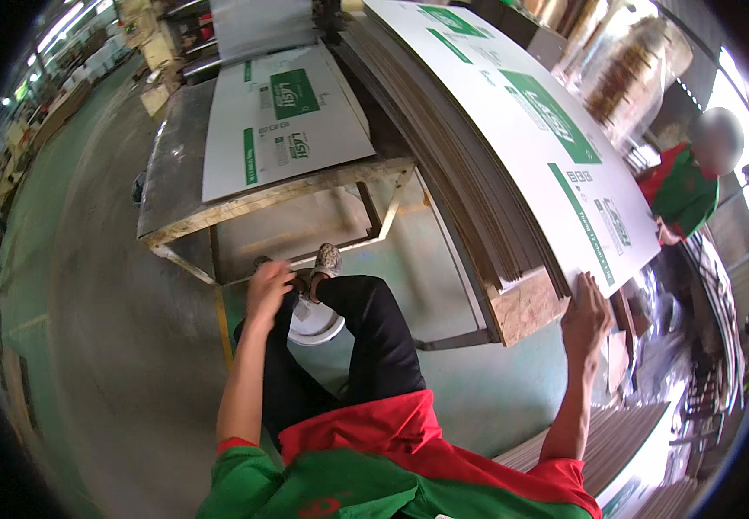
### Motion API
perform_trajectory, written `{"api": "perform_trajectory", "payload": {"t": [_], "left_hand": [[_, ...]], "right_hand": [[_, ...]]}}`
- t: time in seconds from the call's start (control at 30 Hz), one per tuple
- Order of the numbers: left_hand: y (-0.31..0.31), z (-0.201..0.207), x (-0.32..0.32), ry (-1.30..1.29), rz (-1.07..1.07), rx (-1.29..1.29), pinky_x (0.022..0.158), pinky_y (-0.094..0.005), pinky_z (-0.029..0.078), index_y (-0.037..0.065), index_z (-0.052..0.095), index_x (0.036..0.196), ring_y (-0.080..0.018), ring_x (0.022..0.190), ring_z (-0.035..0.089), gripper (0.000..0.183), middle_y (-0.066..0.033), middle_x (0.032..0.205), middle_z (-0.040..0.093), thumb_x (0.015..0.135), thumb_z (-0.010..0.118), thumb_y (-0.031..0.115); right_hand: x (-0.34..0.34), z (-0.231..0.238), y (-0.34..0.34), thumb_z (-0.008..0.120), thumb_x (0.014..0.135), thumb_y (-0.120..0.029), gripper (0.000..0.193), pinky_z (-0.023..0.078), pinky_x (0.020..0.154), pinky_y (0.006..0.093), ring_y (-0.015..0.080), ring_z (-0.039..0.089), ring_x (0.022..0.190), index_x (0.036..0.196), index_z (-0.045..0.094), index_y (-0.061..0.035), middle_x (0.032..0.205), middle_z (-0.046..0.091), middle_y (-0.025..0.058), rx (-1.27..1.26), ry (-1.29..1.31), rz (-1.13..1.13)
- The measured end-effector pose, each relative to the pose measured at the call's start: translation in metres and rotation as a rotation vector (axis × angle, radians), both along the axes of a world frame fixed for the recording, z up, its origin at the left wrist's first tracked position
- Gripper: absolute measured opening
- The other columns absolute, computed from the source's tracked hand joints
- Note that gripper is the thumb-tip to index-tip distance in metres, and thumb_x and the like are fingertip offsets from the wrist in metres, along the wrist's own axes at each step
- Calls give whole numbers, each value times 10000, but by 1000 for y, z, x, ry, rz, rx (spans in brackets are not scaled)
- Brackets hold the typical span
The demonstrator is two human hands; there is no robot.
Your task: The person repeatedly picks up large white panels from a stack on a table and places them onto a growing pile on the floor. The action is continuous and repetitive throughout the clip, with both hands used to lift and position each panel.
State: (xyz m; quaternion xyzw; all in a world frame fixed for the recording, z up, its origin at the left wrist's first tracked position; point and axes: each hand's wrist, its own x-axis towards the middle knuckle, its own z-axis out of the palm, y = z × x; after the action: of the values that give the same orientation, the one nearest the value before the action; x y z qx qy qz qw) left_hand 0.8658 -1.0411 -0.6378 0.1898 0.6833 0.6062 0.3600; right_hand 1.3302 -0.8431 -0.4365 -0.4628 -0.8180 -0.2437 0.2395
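Note:
A tall stack of flat cardboard sheets (478, 199) rises at the right, topped by a white sheet with green print (539, 104). At the near corner of that top sheet is my right hand (586, 324), its fingers closed over the edge. My left hand (269, 294) hangs in the air above my legs, apart from any sheet. Motion blurs its fingers, so whether it is open or closed is unclear. Ahead, a few white printed sheets (253, 95) lie on a metal-topped table (176, 164).
A co-worker (686, 186) in red and green stands beyond the stack, one hand (670, 233) near the top sheet's far edge. A white round lid or bucket (314, 324) is on the floor by my feet. More stacked sheets (599, 441) stand at the lower right.

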Motion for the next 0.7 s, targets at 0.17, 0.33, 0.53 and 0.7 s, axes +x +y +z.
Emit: {"api": "perform_trajectory", "payload": {"t": [0.17,0.33,0.53,0.7], "left_hand": [[25,123,147,-439,-566,483,953,-474,543,-22,500,1314,-317,1113,651,686,-198,1314,590,974,529,574],[-38,178,167,-599,-405,642,844,-335,563,-76,596,1232,-177,959,684,384,-138,1110,690,958,634,189],[-98,186,148,-125,-73,385,620,-232,412,-38,685,1033,-47,710,535,265,8,820,635,944,611,201],[-189,196,150,22,179,335,756,-247,471,-44,682,1067,-93,840,612,286,-29,901,683,938,619,203]], "right_hand": [[-54,37,-74,680,745,45,356,527,972,417,302,687,1090,1089,713,-41,1151,712,156,115,228,387],[-44,12,-137,560,948,-122,290,513,967,494,342,623,1164,1196,646,0,1259,644,185,147,410,659],[122,-14,-29,487,1036,-322,489,426,1055,438,350,519,1262,1364,541,37,1352,570,228,-83,1032,-191],[137,-62,-23,535,1003,-307,449,507,922,384,263,612,1075,1259,639,47,1204,647,146,-496,1418,11]]}}
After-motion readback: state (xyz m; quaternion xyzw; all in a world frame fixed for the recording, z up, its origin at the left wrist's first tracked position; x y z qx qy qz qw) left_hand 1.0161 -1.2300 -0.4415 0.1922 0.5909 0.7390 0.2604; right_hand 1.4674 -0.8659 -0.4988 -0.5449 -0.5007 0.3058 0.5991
